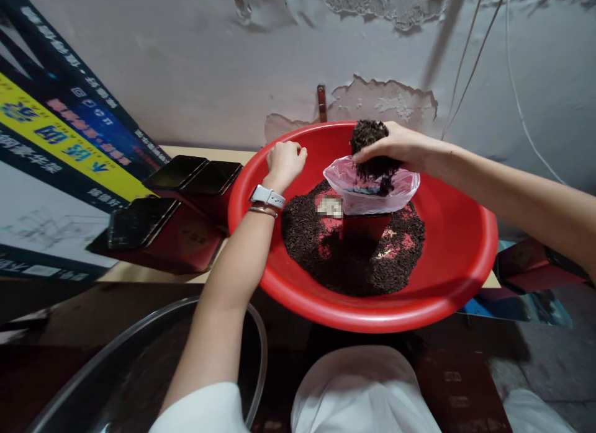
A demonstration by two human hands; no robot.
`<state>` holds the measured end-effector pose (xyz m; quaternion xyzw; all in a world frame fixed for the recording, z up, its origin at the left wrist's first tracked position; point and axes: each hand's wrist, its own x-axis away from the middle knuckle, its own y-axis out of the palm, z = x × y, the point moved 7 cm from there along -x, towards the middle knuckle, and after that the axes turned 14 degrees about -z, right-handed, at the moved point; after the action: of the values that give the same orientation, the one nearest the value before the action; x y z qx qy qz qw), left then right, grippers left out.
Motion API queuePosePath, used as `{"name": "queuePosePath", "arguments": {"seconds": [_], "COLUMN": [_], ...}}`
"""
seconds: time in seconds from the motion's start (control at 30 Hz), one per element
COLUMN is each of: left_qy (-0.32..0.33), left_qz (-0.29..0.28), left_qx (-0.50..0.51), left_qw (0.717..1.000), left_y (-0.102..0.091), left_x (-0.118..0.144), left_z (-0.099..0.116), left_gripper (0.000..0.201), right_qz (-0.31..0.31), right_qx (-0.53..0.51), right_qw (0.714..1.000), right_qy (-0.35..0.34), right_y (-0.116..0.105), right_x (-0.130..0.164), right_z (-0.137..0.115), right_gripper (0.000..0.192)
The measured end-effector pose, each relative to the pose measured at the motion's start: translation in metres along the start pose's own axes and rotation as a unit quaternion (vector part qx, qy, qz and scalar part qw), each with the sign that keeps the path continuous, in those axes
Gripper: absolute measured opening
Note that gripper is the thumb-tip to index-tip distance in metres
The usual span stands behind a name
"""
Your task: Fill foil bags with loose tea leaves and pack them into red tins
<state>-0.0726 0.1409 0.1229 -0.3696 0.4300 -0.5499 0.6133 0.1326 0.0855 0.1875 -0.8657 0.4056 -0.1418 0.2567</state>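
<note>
A big red plastic basin (pixel 465 259) holds a heap of dark loose tea leaves (pixel 316 234). A red tin (pixel 365 225) lined with a clear plastic bag (pixel 400 191) stands in the middle of the heap. My right hand (pixel 395 144) hovers over the bag's mouth, shut on a handful of tea leaves (pixel 367 135), some hanging down into the bag. My left hand (pixel 285 163), with a white watch on the wrist, is curled shut by the basin's far left rim, holding nothing visible.
Three red tins with dark lids (pixel 158 225) stand left of the basin on a wooden table (pixel 139 273). Printed posters (pixel 60 141) lean at far left. A large metal bowl (pixel 139 358) sits below near my knees. More red tins (pixel 531 262) lie right. A peeling wall (pixel 372 48) stands behind.
</note>
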Motion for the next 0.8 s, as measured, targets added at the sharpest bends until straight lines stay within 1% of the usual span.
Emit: {"name": "queuePosePath", "arguments": {"seconds": [0.07, 0.13, 0.2, 0.27, 0.37, 0.43, 0.5, 0.57, 0.67, 0.73, 0.8], "left_qy": [-0.002, -0.004, -0.005, -0.006, -0.008, -0.014, -0.028, -0.037, -0.035, -0.031, -0.026], "left_qz": [-0.004, -0.003, -0.002, -0.006, -0.017, -0.022, -0.026, -0.032, -0.040, -0.041, -0.039], "left_qx": [-0.003, 0.003, 0.011, 0.010, -0.002, -0.011, -0.021, -0.027, -0.021, -0.015, -0.013], "left_qw": [1.000, 1.000, 1.000, 1.000, 1.000, 1.000, 0.999, 0.998, 0.998, 0.999, 0.999], "left_y": [0.000, 0.001, 0.001, 0.001, 0.001, 0.001, 0.001, 0.002, 0.005, 0.006, 0.007], "left_x": [0.000, -0.001, -0.001, 0.000, 0.002, 0.003, 0.003, 0.003, 0.002, 0.001, 0.000], "left_z": [0.000, -0.001, -0.001, 0.000, 0.002, 0.003, 0.003, 0.003, 0.002, 0.001, 0.001], "left_gripper": [0.035, 0.035, 0.034, 0.034, 0.037, 0.037, 0.037, 0.036, 0.035, 0.034, 0.034], "right_qz": [0.022, 0.028, 0.026, 0.025, 0.028, 0.030, 0.034, 0.046, 0.060, 0.045, 0.006], "right_qx": [0.072, 0.123, 0.156, 0.176, 0.211, 0.238, 0.269, 0.303, 0.341, 0.347, 0.340], "right_qw": [0.997, 0.992, 0.987, 0.984, 0.977, 0.970, 0.962, 0.952, 0.936, 0.932, 0.935], "right_qy": [0.004, 0.009, 0.015, 0.014, -0.016, -0.029, -0.024, -0.024, -0.063, -0.091, -0.102], "right_y": [-0.011, -0.015, -0.017, -0.017, -0.018, -0.018, -0.017, -0.013, 0.003, 0.019, 0.036], "right_x": [-0.001, 0.000, 0.001, 0.001, 0.000, 0.001, 0.005, 0.013, 0.030, 0.042, 0.055], "right_z": [0.007, 0.012, 0.015, 0.014, 0.007, 0.001, -0.006, -0.017, -0.037, -0.045, -0.045], "right_gripper": [0.034, 0.039, 0.036, 0.027, 0.016, 0.013, 0.014, 0.016, 0.019, 0.017, 0.012]}}
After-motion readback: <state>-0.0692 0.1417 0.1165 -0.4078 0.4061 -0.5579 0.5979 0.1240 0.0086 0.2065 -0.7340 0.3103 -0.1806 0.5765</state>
